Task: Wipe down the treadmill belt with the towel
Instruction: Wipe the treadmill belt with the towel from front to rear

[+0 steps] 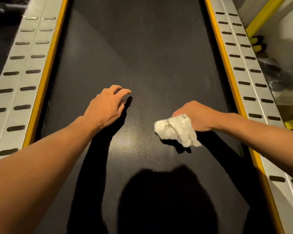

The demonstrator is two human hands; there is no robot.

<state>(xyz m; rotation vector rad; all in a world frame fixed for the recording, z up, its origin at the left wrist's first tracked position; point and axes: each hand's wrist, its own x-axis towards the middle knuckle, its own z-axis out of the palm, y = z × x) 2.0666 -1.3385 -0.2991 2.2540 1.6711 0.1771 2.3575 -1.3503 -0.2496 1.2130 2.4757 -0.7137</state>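
Note:
The dark textured treadmill belt (pixel 139 53) runs away from me down the middle of the view. A crumpled white towel (pixel 176 130) hangs from my right hand (pixel 195 115), which is closed around its upper end right of centre, just above the belt. The towel's lower part appears to touch the belt. My left hand (pixel 107 105) hovers over the belt left of centre, fingers apart and curled, holding nothing. Both forearms reach in from the bottom corners.
Yellow strips (pixel 46 78) border the belt on both sides. Outside them lie grey side rails (pixel 15 92) with dark slots, left and right (pixel 247 71). A yellow frame bar (pixel 260 16) and blurred dark objects sit beyond the right rail. My shadow falls on the near belt.

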